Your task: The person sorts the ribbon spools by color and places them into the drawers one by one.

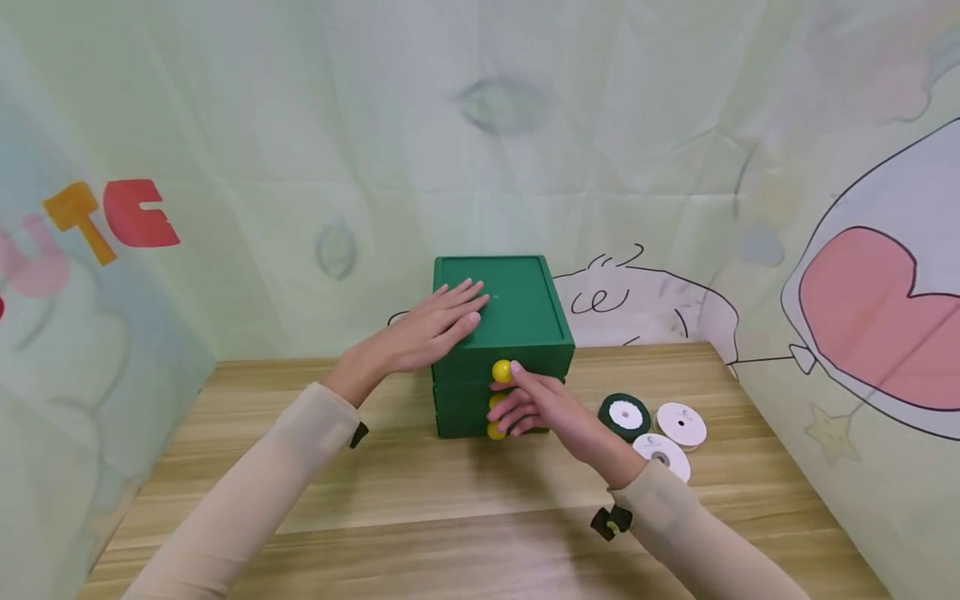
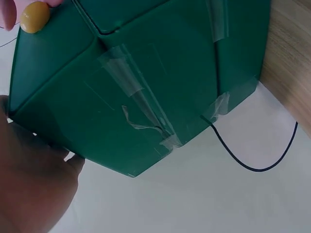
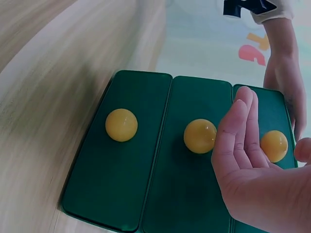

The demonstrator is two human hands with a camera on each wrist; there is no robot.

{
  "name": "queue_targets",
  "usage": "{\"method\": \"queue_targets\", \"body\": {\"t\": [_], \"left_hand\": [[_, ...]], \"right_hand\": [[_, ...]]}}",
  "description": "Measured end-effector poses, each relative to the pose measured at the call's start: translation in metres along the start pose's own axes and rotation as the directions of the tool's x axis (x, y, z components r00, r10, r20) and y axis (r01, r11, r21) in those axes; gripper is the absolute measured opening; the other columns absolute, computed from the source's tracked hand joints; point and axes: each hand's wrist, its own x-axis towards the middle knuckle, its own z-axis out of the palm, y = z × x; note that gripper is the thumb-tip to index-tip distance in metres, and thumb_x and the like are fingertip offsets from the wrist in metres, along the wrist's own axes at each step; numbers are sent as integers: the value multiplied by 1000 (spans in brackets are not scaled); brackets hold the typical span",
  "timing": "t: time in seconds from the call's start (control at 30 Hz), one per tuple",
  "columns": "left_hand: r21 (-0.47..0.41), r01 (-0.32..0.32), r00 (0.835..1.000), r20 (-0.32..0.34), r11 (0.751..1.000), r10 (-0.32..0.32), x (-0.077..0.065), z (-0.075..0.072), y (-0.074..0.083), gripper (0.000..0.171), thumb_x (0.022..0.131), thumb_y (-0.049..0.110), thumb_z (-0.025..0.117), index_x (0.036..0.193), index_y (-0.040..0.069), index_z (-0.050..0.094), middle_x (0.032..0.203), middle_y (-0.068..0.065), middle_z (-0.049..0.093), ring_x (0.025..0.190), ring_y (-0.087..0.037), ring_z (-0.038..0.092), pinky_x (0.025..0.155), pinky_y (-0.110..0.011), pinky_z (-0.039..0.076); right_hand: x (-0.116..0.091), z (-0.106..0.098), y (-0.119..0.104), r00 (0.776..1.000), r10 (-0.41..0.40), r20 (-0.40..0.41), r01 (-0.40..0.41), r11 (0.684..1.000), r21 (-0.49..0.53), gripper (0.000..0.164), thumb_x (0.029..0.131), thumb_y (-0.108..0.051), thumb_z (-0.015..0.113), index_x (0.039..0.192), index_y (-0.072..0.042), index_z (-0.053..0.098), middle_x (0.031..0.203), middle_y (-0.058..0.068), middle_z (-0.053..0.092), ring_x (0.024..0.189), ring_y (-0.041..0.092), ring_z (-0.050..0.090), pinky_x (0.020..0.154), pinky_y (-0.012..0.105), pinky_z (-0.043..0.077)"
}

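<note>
Nearest, we note the wood-grain tabletop point(image 1: 360, 517), below both grips. Right grip point(image 1: 551, 408) is wide, fingers nearly straight, thumb apart; the top yellow knob point(image 3: 274, 146) lies between thumb and fingers. We cannot tell whether either touches it. Two lower yellow knobs point(image 3: 121, 125) sit beneath that one, near the same fingers. One dark green spool point(image 1: 626, 417) and two white spools point(image 1: 681, 425) lie right of this grip. Green drawer box point(image 1: 517, 304) stands just beyond it; left grip point(image 1: 431, 329) rests wide on the lid, fingers extended. Behind both grips, we see printed cloth point(image 1: 300, 125).
</note>
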Motion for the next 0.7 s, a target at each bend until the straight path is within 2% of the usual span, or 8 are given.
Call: {"method": "queue_targets", "body": {"t": [0.2, 0.43, 0.7], "left_hand": [[-9, 2, 1000, 11, 1000, -2, 2, 0, -4, 56, 117, 36, 36, 164, 7, 39, 175, -11, 25, 165, -26, 11, 133, -47, 3], [-18, -26, 999, 29, 999, 27, 11, 0, -6, 55, 116, 38, 38, 163, 10, 42, 175, -8, 27, 165, -24, 11, 133, -48, 1], [26, -40, 997, 60, 999, 38, 18, -2, -10, 55, 113, 37, 46, 163, 15, 43, 175, -8, 26, 165, -28, 11, 133, -52, 4]], "right_hand": [[5, 5, 1, 1000, 6, -30, -6, 1000, 24, 69, 114, -54, 38, 139, 6, 60, 99, 6, 80, 87, 15, 76, 79, 30, 61], [5, 6, 3, 998, 12, -60, -11, 1000, 28, 69, 114, -53, 37, 138, 7, 61, 97, 4, 80, 85, 14, 74, 80, 28, 61], [6, 10, 4, 997, 19, -69, -15, 998, 53, 68, 114, -53, 37, 138, 6, 62, 97, 6, 81, 85, 14, 75, 83, 29, 61]]}}
